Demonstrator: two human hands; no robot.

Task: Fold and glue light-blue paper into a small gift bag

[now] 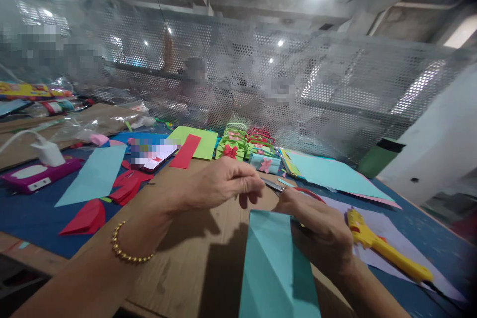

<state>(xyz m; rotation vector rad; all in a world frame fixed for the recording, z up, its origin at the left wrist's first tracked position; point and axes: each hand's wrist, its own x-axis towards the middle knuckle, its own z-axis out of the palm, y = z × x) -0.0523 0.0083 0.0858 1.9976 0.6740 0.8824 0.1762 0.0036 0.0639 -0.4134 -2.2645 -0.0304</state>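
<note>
My left hand point(227, 184) is over the brown board, its thumb and fingers pinched together; anything between them is too small to make out. Close beside these fingertips are the blades of red-handled scissors point(273, 185), whose handle runs behind my right hand. My right hand point(320, 223) is curled at the upper right edge of a creased light-blue paper piece point(274, 263) and appears to grip it, though the fingertips are hidden. The paper stands tilted towards me above the brown board point(182, 258).
Small green, pink and blue paper baskets point(265, 163) stand at the back. A yellow glue gun point(387, 248) lies on pale paper at right. Leftward are red paper pieces point(87, 216), a phone point(160, 156), and a purple power strip point(42, 175). A perforated screen point(238, 74) stands behind.
</note>
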